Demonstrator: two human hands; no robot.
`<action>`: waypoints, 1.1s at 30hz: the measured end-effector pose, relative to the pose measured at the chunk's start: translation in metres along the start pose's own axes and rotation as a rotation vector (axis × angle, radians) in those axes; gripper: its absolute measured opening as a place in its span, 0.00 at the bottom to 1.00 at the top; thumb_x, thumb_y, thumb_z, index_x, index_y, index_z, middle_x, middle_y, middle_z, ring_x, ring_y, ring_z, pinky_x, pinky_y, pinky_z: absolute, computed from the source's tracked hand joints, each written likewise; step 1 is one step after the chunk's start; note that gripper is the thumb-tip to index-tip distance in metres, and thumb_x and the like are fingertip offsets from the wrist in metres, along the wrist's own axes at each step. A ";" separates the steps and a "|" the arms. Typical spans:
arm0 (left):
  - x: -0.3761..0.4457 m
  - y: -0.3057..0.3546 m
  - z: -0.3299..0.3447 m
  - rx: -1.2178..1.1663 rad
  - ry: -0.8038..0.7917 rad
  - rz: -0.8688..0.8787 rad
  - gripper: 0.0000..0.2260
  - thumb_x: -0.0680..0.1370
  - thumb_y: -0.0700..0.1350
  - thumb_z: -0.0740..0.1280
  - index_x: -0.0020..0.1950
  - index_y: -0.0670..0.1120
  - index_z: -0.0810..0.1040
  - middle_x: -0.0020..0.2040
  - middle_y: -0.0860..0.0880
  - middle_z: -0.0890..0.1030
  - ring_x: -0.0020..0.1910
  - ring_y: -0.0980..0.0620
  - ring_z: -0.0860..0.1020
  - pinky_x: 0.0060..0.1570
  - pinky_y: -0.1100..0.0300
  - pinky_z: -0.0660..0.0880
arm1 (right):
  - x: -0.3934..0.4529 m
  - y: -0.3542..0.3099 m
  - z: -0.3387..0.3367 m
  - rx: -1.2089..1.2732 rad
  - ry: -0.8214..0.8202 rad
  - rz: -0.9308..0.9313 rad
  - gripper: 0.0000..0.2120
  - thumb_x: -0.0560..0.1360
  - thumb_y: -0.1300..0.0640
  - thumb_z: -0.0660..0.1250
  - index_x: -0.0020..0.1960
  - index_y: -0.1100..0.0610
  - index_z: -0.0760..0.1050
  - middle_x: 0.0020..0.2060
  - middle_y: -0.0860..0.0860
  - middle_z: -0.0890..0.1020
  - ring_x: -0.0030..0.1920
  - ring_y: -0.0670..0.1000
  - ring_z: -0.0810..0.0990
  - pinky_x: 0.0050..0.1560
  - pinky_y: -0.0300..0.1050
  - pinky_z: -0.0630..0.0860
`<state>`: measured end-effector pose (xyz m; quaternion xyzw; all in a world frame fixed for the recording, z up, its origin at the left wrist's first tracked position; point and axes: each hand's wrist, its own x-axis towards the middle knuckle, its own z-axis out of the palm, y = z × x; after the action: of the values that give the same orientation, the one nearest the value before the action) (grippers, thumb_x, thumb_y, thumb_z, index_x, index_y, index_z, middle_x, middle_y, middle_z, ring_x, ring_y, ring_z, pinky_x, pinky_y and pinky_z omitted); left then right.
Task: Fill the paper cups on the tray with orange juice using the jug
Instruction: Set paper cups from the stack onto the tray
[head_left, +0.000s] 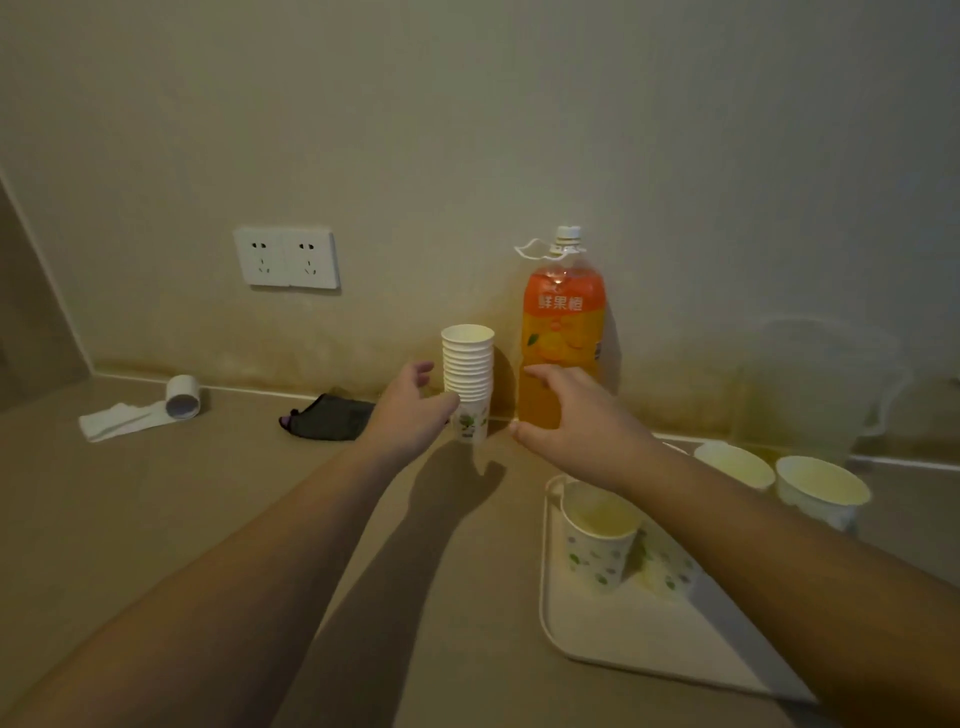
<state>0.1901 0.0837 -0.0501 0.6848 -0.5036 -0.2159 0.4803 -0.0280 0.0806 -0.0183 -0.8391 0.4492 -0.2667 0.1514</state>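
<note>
A tall orange juice bottle (563, 322) with a white cap stands against the wall. Left of it rises a stack of paper cups (467, 374). My left hand (413, 405) is open just left of the stack, fingers near its lower cups. My right hand (571, 410) is open in front of the bottle's base, close to it; whether it touches I cannot tell. A white tray (623, 639) at the lower right carries paper cups (600, 540) with floral print, partly hidden by my right forearm. A clear jug (821, 384) stands at the far right by the wall.
A toilet paper roll (182, 397) lies with a loose strip at the left. A dark cloth (327, 418) sits by the wall. A double wall socket (285, 257) is above the counter. Two more paper cups (821, 491) stand behind my right arm.
</note>
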 end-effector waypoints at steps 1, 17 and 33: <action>0.009 -0.003 0.004 -0.022 0.004 -0.026 0.34 0.78 0.50 0.72 0.81 0.52 0.59 0.78 0.47 0.66 0.73 0.45 0.70 0.69 0.44 0.71 | 0.008 -0.002 0.005 0.012 0.001 -0.006 0.36 0.75 0.40 0.69 0.78 0.43 0.58 0.75 0.46 0.65 0.70 0.49 0.69 0.65 0.49 0.73; 0.086 -0.012 0.062 -0.070 0.077 -0.017 0.38 0.71 0.50 0.79 0.74 0.49 0.63 0.65 0.48 0.77 0.66 0.44 0.76 0.59 0.48 0.76 | 0.064 0.007 0.031 0.088 0.005 0.019 0.35 0.76 0.47 0.69 0.78 0.43 0.56 0.75 0.47 0.66 0.72 0.49 0.68 0.61 0.44 0.70; -0.058 0.050 0.006 0.088 -0.034 0.388 0.36 0.69 0.54 0.79 0.73 0.61 0.65 0.56 0.59 0.78 0.50 0.59 0.80 0.46 0.57 0.81 | 0.015 -0.012 -0.017 0.423 0.077 -0.014 0.31 0.78 0.36 0.62 0.77 0.46 0.62 0.67 0.47 0.73 0.63 0.49 0.75 0.61 0.55 0.78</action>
<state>0.1382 0.1319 -0.0203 0.5915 -0.6434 -0.1085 0.4737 -0.0231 0.0740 0.0065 -0.7808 0.3829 -0.3881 0.3050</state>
